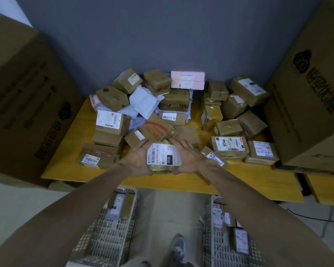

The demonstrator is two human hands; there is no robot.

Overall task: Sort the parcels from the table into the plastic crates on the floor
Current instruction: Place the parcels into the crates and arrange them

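A small taped cardboard parcel (163, 158) with a white label marked 010 is held over the front of the yellow table (66, 166). My left hand (136, 160) grips its left side and my right hand (189, 158) grips its right side, thumbs under the near edge. Behind it a pile of several brown, white and pink parcels (158, 105) covers the table. Two grey plastic crates stand on the floor below: the left crate (108, 234) and the right crate (218, 243), each with a few parcels inside.
Large cardboard boxes flank the table, one at the left (27, 97) and one at the right (312, 89). A grey wall rises behind. My shoe (177, 249) shows on the floor between the crates. A cable (316, 218) runs along the floor at right.
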